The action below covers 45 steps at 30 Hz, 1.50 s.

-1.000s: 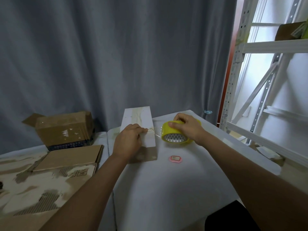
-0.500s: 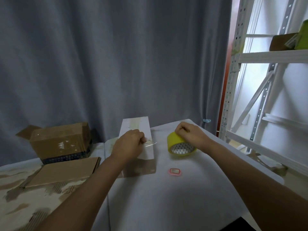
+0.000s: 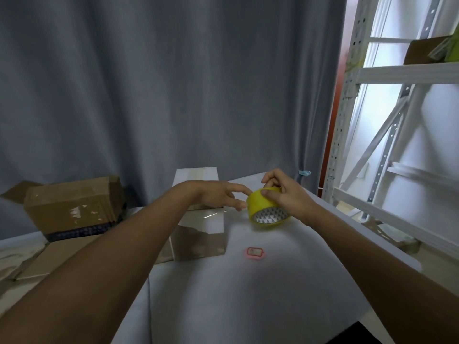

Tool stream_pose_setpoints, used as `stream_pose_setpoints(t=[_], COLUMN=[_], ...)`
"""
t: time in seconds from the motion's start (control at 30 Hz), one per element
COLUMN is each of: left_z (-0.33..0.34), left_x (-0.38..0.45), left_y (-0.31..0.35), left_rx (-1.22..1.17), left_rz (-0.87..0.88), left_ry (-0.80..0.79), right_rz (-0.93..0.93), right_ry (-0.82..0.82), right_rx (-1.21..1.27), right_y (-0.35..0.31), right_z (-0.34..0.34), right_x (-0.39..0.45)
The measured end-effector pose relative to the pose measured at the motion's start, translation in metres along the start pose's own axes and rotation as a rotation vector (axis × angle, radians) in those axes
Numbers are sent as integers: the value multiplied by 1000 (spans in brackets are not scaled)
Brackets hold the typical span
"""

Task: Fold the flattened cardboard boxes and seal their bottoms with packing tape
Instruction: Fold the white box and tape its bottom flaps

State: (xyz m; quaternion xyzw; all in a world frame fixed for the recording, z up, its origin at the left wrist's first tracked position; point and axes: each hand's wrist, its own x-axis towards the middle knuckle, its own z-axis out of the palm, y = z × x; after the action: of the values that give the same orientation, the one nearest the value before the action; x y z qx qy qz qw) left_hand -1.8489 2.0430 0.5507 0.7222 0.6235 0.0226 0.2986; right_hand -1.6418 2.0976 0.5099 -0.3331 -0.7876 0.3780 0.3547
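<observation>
**Tape strand released, left hand goes to the roll**

While the right hand (image 3: pixel 289 198) still grasps the yellow tape roll (image 3: pixel 267 207) from above, lifted and tilted off the counter (image 3: pixel 273 294), the left hand (image 3: pixel 218 196) has let go of the tape strand it pinched half a second ago. It is now released, with straight fingers reaching toward 3 o'clock, the fingertips touching or almost touching the roll. The white box (image 3: pixel 201 219) stands at 9 o'clock of the roll, under the left wrist, with tape across its top face. I judge that this strip is finished and cut, and the left hand now looks for the free tape end for a next strip. The small pink object (image 3: pixel 255 253) lies at 6 o'clock of the roll, untouched.
</observation>
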Motion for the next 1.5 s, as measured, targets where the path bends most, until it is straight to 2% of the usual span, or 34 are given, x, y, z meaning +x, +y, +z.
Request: stream_pose_setpoints(t=[0.1, 0.2, 0.27, 0.33, 0.37, 0.4, 0.47, 0.53, 0.63, 0.73, 0.8, 0.83, 0.9, 1.03, 1.1, 1.17, 1.23, 1.4, 1.5], left_z=[4, 7, 8, 9, 9, 10, 10, 10, 9, 8, 10, 10, 11, 10, 11, 12, 13, 15, 15], left_x=[4, 7, 8, 10, 11, 11, 9, 6, 3, 1, 0, -1, -2, -1, -1, -1, -1, -1, -1], left_y=[-8, -11, -12, -15, -17, -18, -17, -14, -12, -16, -17, -17, -15, -14, -14, -15, -14, -14, -14], left_rx=[-142, -229, -262, -312, -353, -400, -485, -567, -611, -620, -630, -631, -626, -614, -615, -624, -624, -607, -602], left_rz=[51, 77, 75, 60, 54, 51, 48, 51, 51, 45, 44, 44, 39, 47, 53, 57, 60, 60, 55], left_ry=[-55, -27, -4, 37, 57, 71, 89, 111, 133, 133, 140, 141, 139, 150, 148, 150, 155, 163, 169], right_rz=[-21, -62, -25, 128, 209, 271, 317, 232, 39, 12, -57, -86, -40, 380, 573, 642, 626, 631, 698], right_ry=[5, 65, 268, 503, 546, 502, 264, 57, -147, -285, -306, -292, -202, 121, 170, 164, 156, 105, 78], right_rx=[-24, -27, 37, 119, 90, 7, -169, -285, -454, -694, -797, -768, -539, 386, 829, 1091, 1184, 1176, 1321], right_y=[-1, 0, 9, 30, 43, 58, 78, 84, 84, 84, 85, 85, 85, 81, 75, 67, 64, 55, 53], right_z=[3, 3, 3, 3, 6, 12, 30, 50, 73, 88, 91, 90, 87, 76, 70, 64, 60, 56, 56], right_x=[-3, -4, -7, -20, -30, -40, -57, -64, -57, -52, -52, -53, -56, -61, -67, -74, -79, -87, -88])
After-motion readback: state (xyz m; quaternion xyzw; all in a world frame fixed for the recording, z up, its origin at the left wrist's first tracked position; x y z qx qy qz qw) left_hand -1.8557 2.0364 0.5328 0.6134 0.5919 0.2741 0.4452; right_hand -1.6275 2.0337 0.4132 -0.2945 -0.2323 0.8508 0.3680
